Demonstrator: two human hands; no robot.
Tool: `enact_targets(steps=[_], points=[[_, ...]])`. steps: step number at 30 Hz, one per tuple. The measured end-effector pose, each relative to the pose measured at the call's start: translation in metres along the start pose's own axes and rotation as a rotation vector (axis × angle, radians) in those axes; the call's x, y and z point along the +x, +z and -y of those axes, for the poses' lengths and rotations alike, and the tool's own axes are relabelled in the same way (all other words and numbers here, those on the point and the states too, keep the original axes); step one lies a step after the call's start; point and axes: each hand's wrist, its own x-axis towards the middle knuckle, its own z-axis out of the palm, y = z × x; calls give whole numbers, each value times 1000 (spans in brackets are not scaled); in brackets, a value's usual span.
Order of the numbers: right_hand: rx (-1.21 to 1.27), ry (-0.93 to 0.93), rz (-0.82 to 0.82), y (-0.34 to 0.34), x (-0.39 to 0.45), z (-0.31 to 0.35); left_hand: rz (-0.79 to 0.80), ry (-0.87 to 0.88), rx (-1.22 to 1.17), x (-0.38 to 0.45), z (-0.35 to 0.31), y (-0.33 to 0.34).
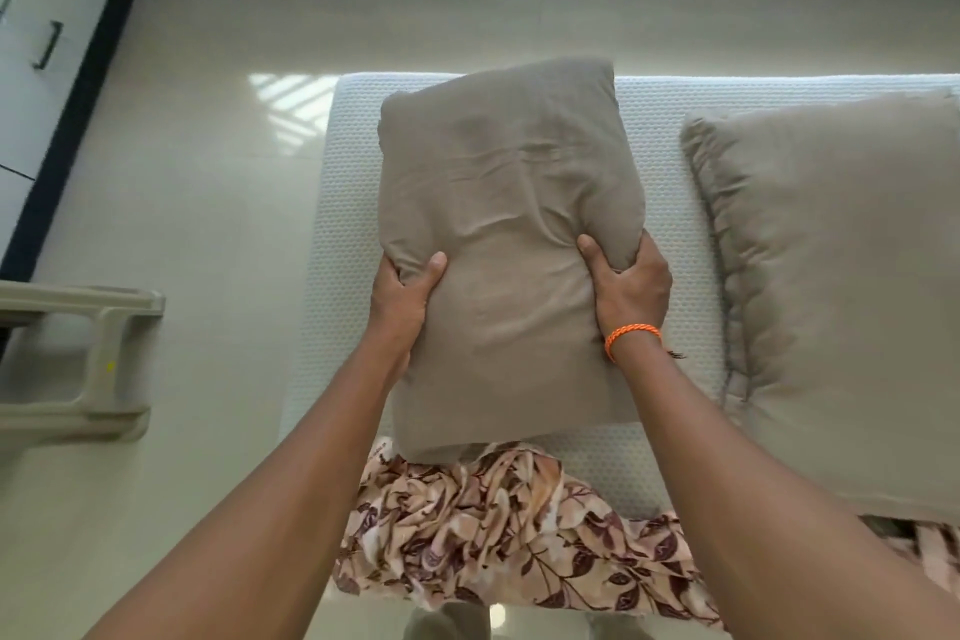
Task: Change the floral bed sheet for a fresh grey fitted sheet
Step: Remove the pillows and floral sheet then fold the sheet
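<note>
A taupe pillow [506, 203] is held up over the bare white mattress [654, 161]. My left hand [402, 296] grips its left edge, thumb on top. My right hand [628, 283], with an orange band at the wrist, pinches its right edge. The floral sheet [498, 530] lies bunched up at the near edge of the mattress, below the pillow. No grey sheet is in view.
A second taupe pillow [852, 286] lies flat on the right part of the mattress. A beige plastic chair [98, 359] stands on the glossy floor at the left. White cupboard doors [36, 42] are at the far left.
</note>
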Motion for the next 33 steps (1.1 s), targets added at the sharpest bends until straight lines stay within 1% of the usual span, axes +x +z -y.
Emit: enact_targets(steps=[1,3,5,6,8,10,11,12,13,15,17,19,22,25,28,31,33], points=[[-25,3,16,11,-5,-3,5,-11,49,9,8,-10],[-135,73,79,31,-9,-21,-4,-52,159,22,27,-23],[-237,211,207,46,-14,-40,-8,-131,240,29,47,-31],[-246,280,264,49,-15,-48,-11,-165,259,30,54,-28],[-246,337,289,49,-17,-58,-106,-190,338,28,60,-16],[-302,308,251,42,-17,-57,-279,-136,558,19,54,9],[-337,265,222,36,-15,-55,-367,-76,644,10,47,25],[-354,209,196,30,-12,-54,-429,1,683,2,41,40],[-351,153,171,24,-10,-52,-451,83,682,-6,33,55],[-305,78,140,5,1,-56,-399,194,622,-18,24,92],[-249,30,105,-19,18,-63,-292,243,545,-29,17,134],[-208,-18,56,-48,38,-71,-185,271,479,-39,13,179],[-200,-77,-36,-105,77,-93,-51,262,403,-53,15,255],[-299,-105,-107,-168,117,-120,69,160,347,-65,25,328],[-455,-82,-163,-231,153,-158,183,-5,317,-79,32,396],[-608,78,-164,-285,178,-195,247,-178,287,-89,46,445],[-697,244,-109,-309,188,-215,270,-285,249,-93,58,462]])
